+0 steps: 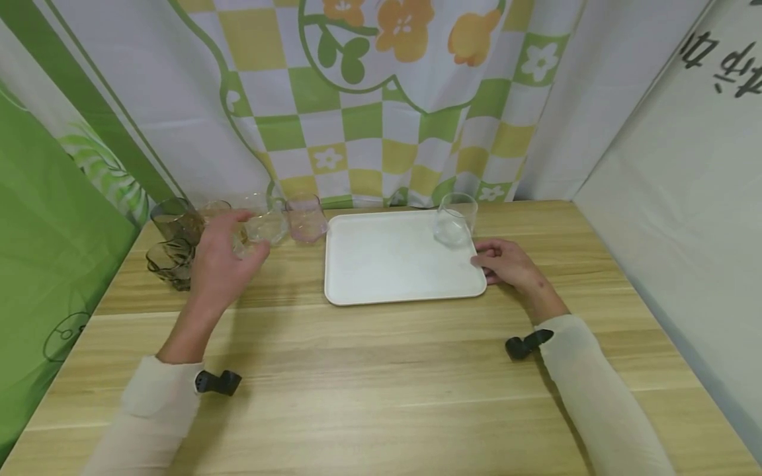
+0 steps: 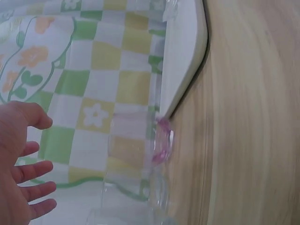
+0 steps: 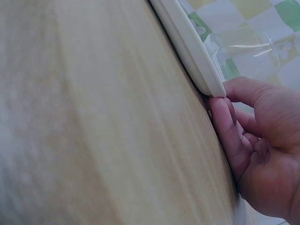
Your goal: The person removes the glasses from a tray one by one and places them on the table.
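My right hand point(image 1: 503, 262) pinches the right edge of a white tray point(image 1: 381, 264); in the right wrist view the thumb lies at the rim point(image 3: 216, 86) and the fingers at its underside. A clear drinking glass point(image 1: 454, 225) stands in the tray's back right corner. At the left, my left hand point(image 1: 223, 264) hovers with thumb and fingers spread apart, holding nothing. It partly hides a row of glasses. Among them are a pink-tinted glass point(image 1: 306, 221) beside the tray, a clear glass point(image 1: 266, 221) next to it, and a yellowish one point(image 1: 215, 208) behind the fingers.
A dark brown glass point(image 1: 176, 221) and a wavy dark glass point(image 1: 170, 262) stand at the far left of the wooden table point(image 1: 369, 377). A checked curtain point(image 1: 381, 132) hangs right behind the table. A white sheet point(image 1: 684, 165) borders the right side.
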Tool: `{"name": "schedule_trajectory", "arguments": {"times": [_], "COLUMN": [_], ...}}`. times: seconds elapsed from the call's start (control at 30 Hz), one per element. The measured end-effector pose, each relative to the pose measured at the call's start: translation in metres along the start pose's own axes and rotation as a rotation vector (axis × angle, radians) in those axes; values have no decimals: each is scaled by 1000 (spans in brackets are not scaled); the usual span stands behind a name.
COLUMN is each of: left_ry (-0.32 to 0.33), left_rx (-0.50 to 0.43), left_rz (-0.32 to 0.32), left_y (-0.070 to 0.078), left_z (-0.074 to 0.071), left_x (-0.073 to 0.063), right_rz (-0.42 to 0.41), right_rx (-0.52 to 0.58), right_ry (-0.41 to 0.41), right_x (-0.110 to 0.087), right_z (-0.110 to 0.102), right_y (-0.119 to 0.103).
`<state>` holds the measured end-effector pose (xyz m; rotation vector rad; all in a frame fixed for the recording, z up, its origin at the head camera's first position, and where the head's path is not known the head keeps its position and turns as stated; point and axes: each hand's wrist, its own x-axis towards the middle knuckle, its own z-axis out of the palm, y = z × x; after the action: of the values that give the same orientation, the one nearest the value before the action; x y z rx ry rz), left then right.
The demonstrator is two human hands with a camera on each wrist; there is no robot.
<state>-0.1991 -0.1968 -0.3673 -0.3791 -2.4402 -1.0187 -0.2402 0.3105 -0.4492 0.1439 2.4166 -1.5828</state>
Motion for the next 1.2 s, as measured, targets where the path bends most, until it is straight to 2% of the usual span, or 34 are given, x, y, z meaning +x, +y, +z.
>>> {"name": "schedule_trajectory", "arguments": {"times": [0.23, 0.43, 0.67, 0.83, 0.97, 1.2], "left_ry": [-5, -110, -199, -271, -325, -346], "left_rx": [-23, -64, -26, -38, -66, -121], "left_rz": [165, 169, 204, 169, 108, 37], "left_y": [9, 27, 38, 42, 44, 52], "left_z": [37, 68, 103, 127, 147, 176], "left_x": [6, 14, 20, 25, 32, 43], "right_rz": [5, 8, 3, 11, 10, 15], "right_rx": [-15, -32, -11, -24, -21, -7], "right_ry": [8, 15, -8, 7, -2, -6], "right_x": [1, 2, 0, 1, 1, -1], "right_z": [1, -1, -2, -2, 0, -1], "right_y": [0, -1, -1, -1, -2, -2]}}
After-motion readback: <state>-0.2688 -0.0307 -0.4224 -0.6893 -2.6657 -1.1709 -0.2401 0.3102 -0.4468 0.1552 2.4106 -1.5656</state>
